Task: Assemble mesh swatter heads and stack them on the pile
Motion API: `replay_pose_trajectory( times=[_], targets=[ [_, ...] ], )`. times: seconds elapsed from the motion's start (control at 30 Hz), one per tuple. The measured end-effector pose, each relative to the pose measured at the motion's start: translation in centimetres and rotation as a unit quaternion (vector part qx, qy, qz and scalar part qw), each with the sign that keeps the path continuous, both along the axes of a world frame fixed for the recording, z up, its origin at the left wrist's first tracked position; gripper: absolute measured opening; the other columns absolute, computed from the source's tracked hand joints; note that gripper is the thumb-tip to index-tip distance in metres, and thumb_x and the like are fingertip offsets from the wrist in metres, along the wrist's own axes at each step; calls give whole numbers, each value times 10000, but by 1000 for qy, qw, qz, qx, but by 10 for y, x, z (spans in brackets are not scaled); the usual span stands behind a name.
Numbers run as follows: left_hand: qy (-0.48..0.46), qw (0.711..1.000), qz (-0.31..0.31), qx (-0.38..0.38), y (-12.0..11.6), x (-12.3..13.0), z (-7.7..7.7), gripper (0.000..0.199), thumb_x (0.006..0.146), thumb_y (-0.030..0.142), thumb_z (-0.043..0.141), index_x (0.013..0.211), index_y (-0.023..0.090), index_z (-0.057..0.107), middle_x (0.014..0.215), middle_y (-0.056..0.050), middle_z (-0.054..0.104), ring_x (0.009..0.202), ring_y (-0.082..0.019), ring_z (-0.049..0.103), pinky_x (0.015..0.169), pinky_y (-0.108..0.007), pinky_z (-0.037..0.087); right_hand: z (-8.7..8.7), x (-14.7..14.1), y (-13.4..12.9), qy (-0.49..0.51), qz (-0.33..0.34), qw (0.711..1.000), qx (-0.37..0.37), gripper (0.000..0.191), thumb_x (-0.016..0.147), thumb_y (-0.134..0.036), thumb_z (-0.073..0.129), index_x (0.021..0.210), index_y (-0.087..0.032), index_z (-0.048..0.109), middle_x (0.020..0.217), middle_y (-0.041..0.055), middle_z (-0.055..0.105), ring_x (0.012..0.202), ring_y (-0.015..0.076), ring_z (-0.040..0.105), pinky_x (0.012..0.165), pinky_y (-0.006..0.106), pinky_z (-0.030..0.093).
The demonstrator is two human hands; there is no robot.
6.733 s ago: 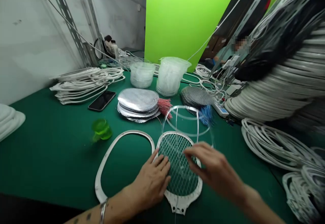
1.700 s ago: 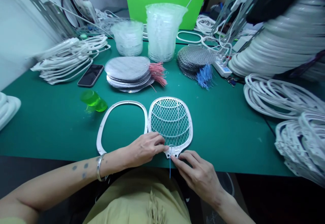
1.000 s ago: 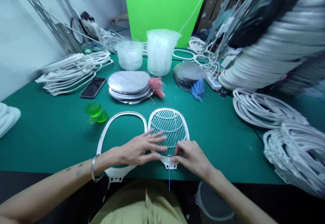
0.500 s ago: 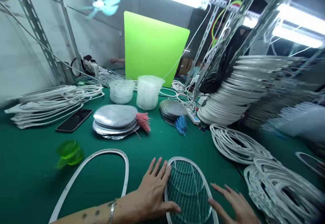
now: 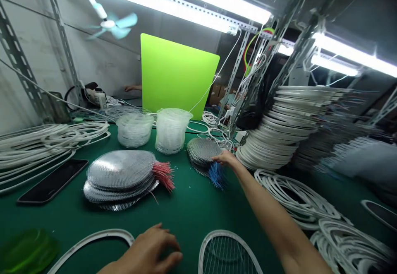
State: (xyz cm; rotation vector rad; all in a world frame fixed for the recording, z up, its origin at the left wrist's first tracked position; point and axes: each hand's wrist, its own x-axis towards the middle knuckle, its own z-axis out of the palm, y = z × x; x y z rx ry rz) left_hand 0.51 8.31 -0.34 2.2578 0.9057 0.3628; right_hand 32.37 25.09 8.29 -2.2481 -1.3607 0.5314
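My right hand point(image 5: 226, 157) is stretched forward to a stack of dark oval metal mesh sheets point(image 5: 203, 150) with blue wires point(image 5: 216, 176). Its fingers are closed at the stack's right edge, on a mesh sheet. Low in the view, my left hand point(image 5: 155, 247) hovers with nothing in it, thumb apart from loosely bent fingers. It partly covers a white oval frame point(image 5: 102, 233). To its right lies another white frame with a netted grid inside point(image 5: 230, 251), cut off by the lower edge. A stack of silvery mesh sheets point(image 5: 120, 174) with red wires point(image 5: 164, 174) sits left of the dark stack.
Two piles of translucent round netting point(image 5: 173, 131) stand behind. A phone point(image 5: 54, 181) and white frames point(image 5: 52, 141) lie left, with a green translucent object point(image 5: 29, 249) in front. Tall stacked white frames point(image 5: 279, 121) and loose frames point(image 5: 297, 199) occupy the right. A green panel point(image 5: 178, 77) rises behind.
My right hand has left the netted frame and reached forward to the blue-wired mesh stack. My left hand has let go of that frame and moved left. The view has shifted.
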Motion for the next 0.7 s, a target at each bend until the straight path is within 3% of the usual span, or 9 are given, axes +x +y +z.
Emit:
replay_pose_trajectory(
  times=[0.1,0.2,0.23,0.33,0.4,0.47,0.57,0.63,0.7],
  targets=[
    [-22,983,8,-180,30,3,26,368,858,554,565,958,241,732,926,-33,752,877,-239,691,735,-302,526,15,13,3,148,-24,988,20,306,916,-356,591,1150,-160,588,1114,71,623,910,182,630,769,376,552],
    [-126,929,30,-345,70,37,57,548,805,651,592,959,138,705,982,-98,737,961,-243,673,803,-298,515,27,9,2,263,-53,958,101,275,924,-347,581,1119,-154,596,1058,59,636,852,162,636,723,344,558],
    [-189,901,66,-385,84,52,65,589,797,671,589,995,124,683,1072,-130,710,1007,-249,661,832,-311,516,27,2,-1,291,-61,945,139,261,926,-341,579,1098,-146,600,1030,53,642,829,154,638,703,332,559],
    [-358,768,193,-494,121,98,83,689,707,654,706,1089,91,592,1225,-245,599,971,-306,675,781,-381,561,18,-30,-31,350,-68,901,247,190,904,-337,608,920,-147,610,940,32,666,820,142,657,712,293,567],
    [-411,737,220,-490,135,120,89,591,787,563,689,1104,83,557,1190,-244,606,920,-271,692,764,-356,573,7,-51,-66,376,-56,879,289,211,838,-360,681,790,-178,586,891,26,688,882,162,676,784,280,571],
    [-446,731,237,-458,135,131,93,367,859,364,675,1076,96,551,1128,-190,641,885,-191,695,781,-276,563,-1,-65,-104,398,-40,869,291,261,757,-403,749,778,-194,595,897,45,714,924,211,692,836,312,575],
    [-471,735,237,-426,108,128,94,202,846,134,664,1016,101,561,1007,-137,687,807,-138,696,783,-240,556,-8,-74,-152,471,-41,850,232,399,762,-499,712,998,-191,620,1068,110,719,932,276,708,839,415,590],
    [-470,742,214,-429,79,110,91,236,831,139,686,1031,86,573,992,-157,700,823,-182,705,786,-298,571,-8,-80,-175,520,-39,832,191,477,794,-491,682,1162,-206,578,1187,122,682,981,282,695,860,426,585],
    [-443,779,193,-401,45,76,84,414,841,276,710,1175,90,551,1171,-208,649,1015,-263,673,858,-369,560,-10,-91,-198,544,-36,822,163,524,795,-433,699,1250,-221,548,1229,107,665,1053,274,666,884,392,579]
  ],
)
